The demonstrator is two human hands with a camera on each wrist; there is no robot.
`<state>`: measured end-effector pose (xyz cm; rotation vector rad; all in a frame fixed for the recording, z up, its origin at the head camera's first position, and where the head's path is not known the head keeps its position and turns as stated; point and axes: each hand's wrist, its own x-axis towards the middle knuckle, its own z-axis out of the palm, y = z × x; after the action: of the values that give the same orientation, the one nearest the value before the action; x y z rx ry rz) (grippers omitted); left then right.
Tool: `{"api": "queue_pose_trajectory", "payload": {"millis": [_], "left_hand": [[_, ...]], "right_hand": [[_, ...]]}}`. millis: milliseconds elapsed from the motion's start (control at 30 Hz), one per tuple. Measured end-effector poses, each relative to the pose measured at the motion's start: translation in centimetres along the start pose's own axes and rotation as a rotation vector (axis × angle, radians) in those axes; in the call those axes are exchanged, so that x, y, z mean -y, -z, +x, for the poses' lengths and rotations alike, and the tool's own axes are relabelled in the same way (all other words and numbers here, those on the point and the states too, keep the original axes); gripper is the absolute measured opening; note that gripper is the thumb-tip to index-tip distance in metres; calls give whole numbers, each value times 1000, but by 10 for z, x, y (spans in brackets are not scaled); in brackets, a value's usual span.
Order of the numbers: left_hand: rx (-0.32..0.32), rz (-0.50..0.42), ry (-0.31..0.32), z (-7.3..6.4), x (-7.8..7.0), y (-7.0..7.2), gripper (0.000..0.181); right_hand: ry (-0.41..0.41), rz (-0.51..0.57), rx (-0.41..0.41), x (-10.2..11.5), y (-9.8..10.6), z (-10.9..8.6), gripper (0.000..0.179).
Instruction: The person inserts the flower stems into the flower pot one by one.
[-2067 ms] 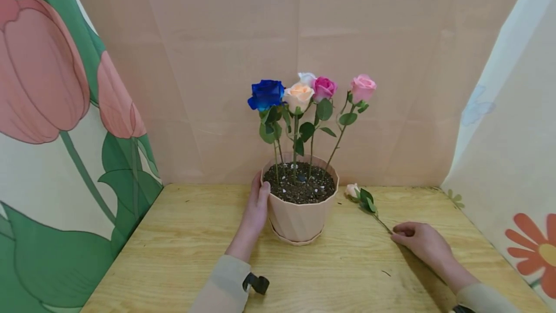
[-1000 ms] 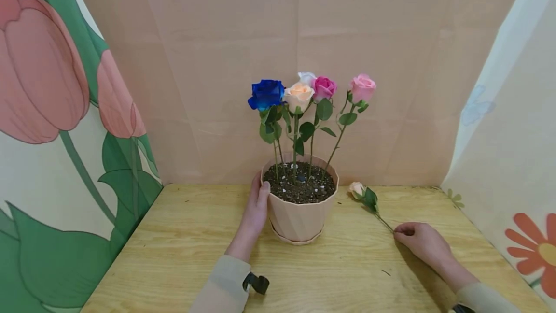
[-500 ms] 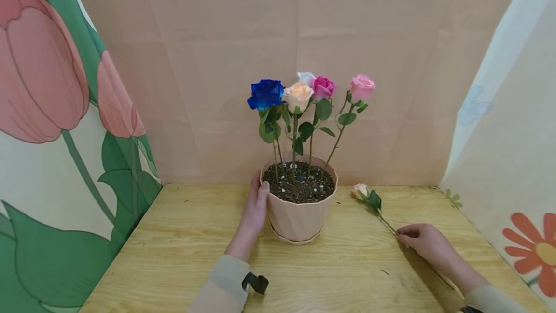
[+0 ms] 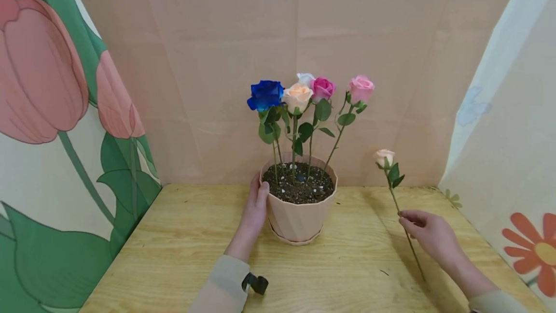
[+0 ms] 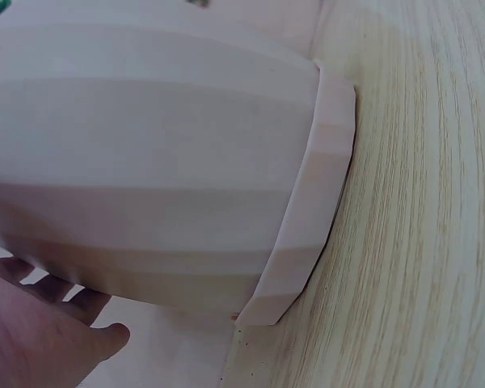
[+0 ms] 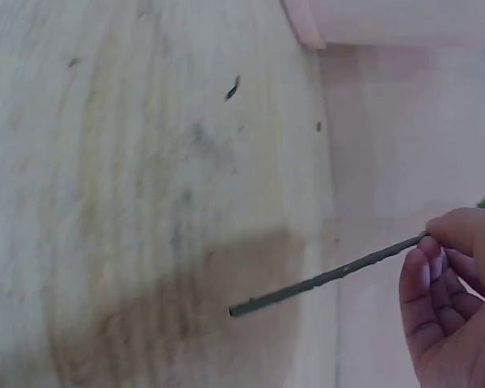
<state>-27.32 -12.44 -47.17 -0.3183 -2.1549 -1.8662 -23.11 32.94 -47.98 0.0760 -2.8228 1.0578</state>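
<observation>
My right hand (image 4: 430,235) pinches the thin green stem of a pale peach rose (image 4: 384,158) between thumb and fingers. The rose stands tilted above the table, bloom up, with two or more green leaves below it. In the right wrist view, the bare lower end of the stem (image 6: 323,279) sticks out past the fingertips. My left hand (image 4: 256,209) holds the left side of a pale pink flower pot (image 4: 299,219), thumb near the rim, fingers partly hidden behind it. Dark soil (image 4: 299,187) fills the pot, and several roses stand in it, including a blue rose (image 4: 266,95) and a pink rose (image 4: 361,89).
The pot sits in a matching saucer (image 4: 297,241) on a wooden table (image 4: 173,255). Small dark bits, such as a thin scrap (image 4: 384,273), lie on the wood. A pinkish cloth backdrop (image 4: 217,62) hangs behind; flower-painted panels (image 4: 48,71) flank both sides.
My right hand has lifted the peach rose off the table and turned it from lying flat to nearly upright, shifting slightly right. The left hand and pot have stayed put.
</observation>
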Motion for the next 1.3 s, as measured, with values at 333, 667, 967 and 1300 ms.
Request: {"api": "queue_pose_trajectory", "payload": {"millis": [333, 667, 967, 1300], "left_hand": [[3, -5, 12, -1, -1, 0, 61], [0, -8, 19, -2, -2, 0, 63], [2, -16, 24, -1, 0, 0, 62], [-15, 2, 9, -2, -1, 0, 61]], "right_hand": [[106, 55, -212, 32, 11, -4, 40], [135, 141, -326, 63, 21, -8, 36], [160, 221, -392, 91, 36, -11, 39], [194, 266, -390, 122, 42, -8, 36]]}}
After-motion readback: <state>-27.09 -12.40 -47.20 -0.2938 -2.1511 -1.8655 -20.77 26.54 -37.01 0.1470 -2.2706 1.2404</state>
